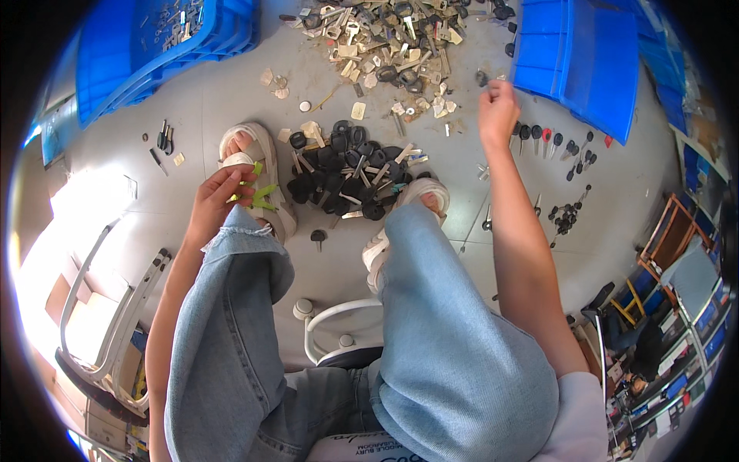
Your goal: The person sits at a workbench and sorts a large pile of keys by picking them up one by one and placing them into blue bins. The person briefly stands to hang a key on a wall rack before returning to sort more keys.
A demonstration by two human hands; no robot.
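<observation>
My left hand point(222, 193) rests by my left knee, its bent fingers around a bright green thing point(262, 196), perhaps plastic or rubber, whose pointed ends stick out. My right hand point(499, 112) is stretched forward beside a blue plastic bin, fingers curled; whether it holds anything is hidden. Just beyond its fingers a dark key head point(481, 78) lies on the floor. Between my sandals is a pile of black-headed keys point(346, 167). Farther off lies a larger heap of loose metal keys, key heads and pale tags point(398, 46). Several keys, one red-headed point(546, 135), form a row near my right forearm.
Blue plastic bins stand at left point(167, 58) and right point(600, 69); the left one holds metal keys. Small key groups lie at far left point(165, 138) and right point(566, 218). A white-framed chair point(109, 335) stands at lower left, shelving at lower right.
</observation>
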